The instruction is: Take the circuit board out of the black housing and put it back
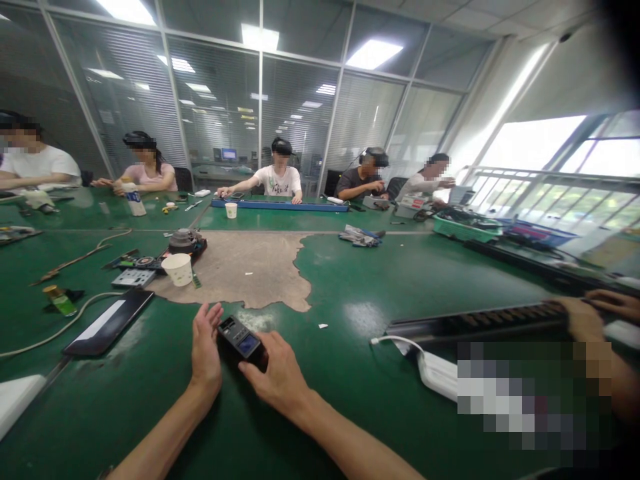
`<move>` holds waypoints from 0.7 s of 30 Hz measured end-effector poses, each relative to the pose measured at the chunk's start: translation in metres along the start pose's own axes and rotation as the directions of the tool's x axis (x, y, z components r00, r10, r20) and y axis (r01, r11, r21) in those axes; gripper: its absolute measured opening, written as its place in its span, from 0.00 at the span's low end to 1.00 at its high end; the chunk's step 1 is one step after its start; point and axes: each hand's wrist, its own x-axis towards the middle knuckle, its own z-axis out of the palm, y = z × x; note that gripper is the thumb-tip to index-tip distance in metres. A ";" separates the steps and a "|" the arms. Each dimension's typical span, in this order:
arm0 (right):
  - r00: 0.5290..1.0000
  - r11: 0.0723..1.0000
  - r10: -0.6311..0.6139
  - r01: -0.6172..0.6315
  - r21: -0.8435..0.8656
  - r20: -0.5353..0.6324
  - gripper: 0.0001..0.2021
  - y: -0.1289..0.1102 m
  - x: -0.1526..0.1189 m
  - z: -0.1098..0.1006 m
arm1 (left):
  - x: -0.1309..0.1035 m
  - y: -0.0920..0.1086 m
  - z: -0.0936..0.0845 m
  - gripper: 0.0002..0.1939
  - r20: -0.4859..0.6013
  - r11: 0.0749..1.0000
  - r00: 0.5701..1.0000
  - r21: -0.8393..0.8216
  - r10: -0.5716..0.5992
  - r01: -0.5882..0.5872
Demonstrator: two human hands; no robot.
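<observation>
A small black box-shaped device (241,339) with a little bluish screen on its top face is low over or on the green table in front of me; I cannot tell whether it touches the surface. My right hand (281,375) grips its near right end between thumb and fingers. Along the device's left side, my left hand (206,350) stands on edge, fingers stretched out and palm turned towards it. Whether the left palm touches the device is unclear.
Left of my hands lies a dark phone-like slab (111,321). Ahead, a paper cup (177,269) stands near electronic parts on a brown sheet (250,267). A long black part (480,320) and a white power bank-like object (443,375) lie right, beside another person's hands (583,320).
</observation>
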 end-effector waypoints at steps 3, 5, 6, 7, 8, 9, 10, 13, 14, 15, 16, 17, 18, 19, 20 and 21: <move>1.000 1.000 -0.006 0.006 0.026 -0.017 0.13 -0.004 0.002 -0.002 | -0.001 0.002 0.000 0.32 -0.002 1.000 1.000 -0.007 -0.007 0.007; 0.999 0.998 -0.011 0.013 0.056 -0.033 0.11 -0.007 0.004 -0.006 | -0.001 0.002 0.000 0.31 -0.001 1.000 1.000 -0.006 -0.012 0.012; 0.999 0.997 -0.014 0.017 0.074 -0.045 0.11 -0.009 0.005 -0.008 | 0.000 0.001 -0.001 0.31 0.000 1.000 1.000 -0.007 -0.014 0.014; 0.998 0.996 -0.014 0.019 0.091 -0.060 0.12 -0.010 0.007 -0.011 | 0.000 0.001 -0.001 0.31 -0.001 1.000 1.000 -0.010 -0.014 0.014; 0.997 0.994 -0.011 0.020 0.105 -0.078 0.13 -0.011 0.008 -0.013 | 0.000 0.000 -0.001 0.32 -0.001 1.000 1.000 -0.014 -0.011 0.011; 0.995 0.993 -0.006 0.017 0.115 -0.098 0.14 -0.011 0.010 -0.016 | 0.001 0.000 -0.001 0.32 -0.001 1.000 1.000 -0.018 -0.006 0.006; 0.993 0.993 0.004 0.010 0.119 -0.117 0.14 -0.009 0.011 -0.018 | 0.001 -0.001 -0.001 0.32 0.000 1.000 1.000 -0.021 0.000 0.000; 0.986 0.995 0.044 -0.029 0.097 -0.158 0.15 0.002 0.018 -0.023 | 0.002 -0.004 -0.003 0.32 0.002 1.000 1.000 -0.010 0.016 -0.016; 0.985 0.996 0.058 -0.045 0.079 -0.164 0.15 0.007 0.020 -0.024 | 0.002 -0.005 -0.003 0.32 0.002 1.000 1.000 -0.004 0.021 -0.021; 0.983 0.996 0.072 -0.064 0.056 -0.166 0.15 0.013 0.022 -0.025 | 0.003 -0.006 -0.004 0.32 0.001 1.000 1.000 -0.001 0.027 -0.027; 0.983 0.996 0.086 -0.082 0.028 -0.164 0.14 0.018 0.024 -0.026 | 0.004 -0.007 -0.004 0.32 0.002 0.999 0.999 0.001 0.032 -0.032; 0.983 0.995 0.098 -0.100 -0.004 -0.157 0.13 0.023 0.026 -0.027 | 0.004 -0.008 -0.005 0.32 0.003 0.999 0.999 0.002 0.035 -0.035; 0.983 0.993 0.109 -0.116 -0.037 -0.147 0.11 0.027 0.027 -0.029 | 0.005 -0.009 -0.005 0.32 0.003 0.999 0.999 0.001 0.036 -0.036; 0.984 0.989 0.120 -0.130 -0.070 -0.134 0.09 0.031 0.028 -0.030 | 0.005 -0.009 -0.006 0.32 0.002 0.999 0.999 0.000 0.036 -0.036; 0.984 0.984 0.131 -0.143 -0.102 -0.119 0.08 0.033 0.028 -0.032 | 0.006 -0.010 -0.006 0.32 0.001 0.999 0.999 -0.002 0.035 -0.035; 0.985 0.979 0.144 -0.157 -0.132 -0.098 0.07 0.034 0.028 -0.033 | 0.006 -0.010 -0.006 0.32 0.001 0.999 0.999 -0.004 0.034 -0.034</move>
